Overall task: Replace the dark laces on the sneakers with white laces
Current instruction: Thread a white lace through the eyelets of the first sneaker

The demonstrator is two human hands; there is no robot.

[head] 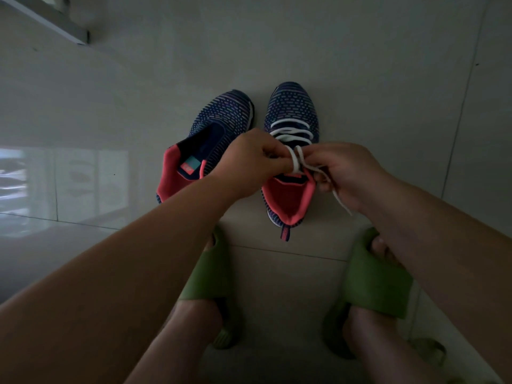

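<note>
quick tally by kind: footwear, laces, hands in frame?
Sneakers: 2, the left sneaker with no lace visible and the right sneaker laced in white
White laces: 1, the white lace, pinched by both hands
Green slides: 2, left slide and right slide
Hands: 2, left hand and right hand
Total: 7

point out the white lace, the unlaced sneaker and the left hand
white lace (288, 131), head view, crossed rows over the tongue
unlaced sneaker (221, 115), head view, knit toe area
left hand (249, 159), head view, back of hand
</note>
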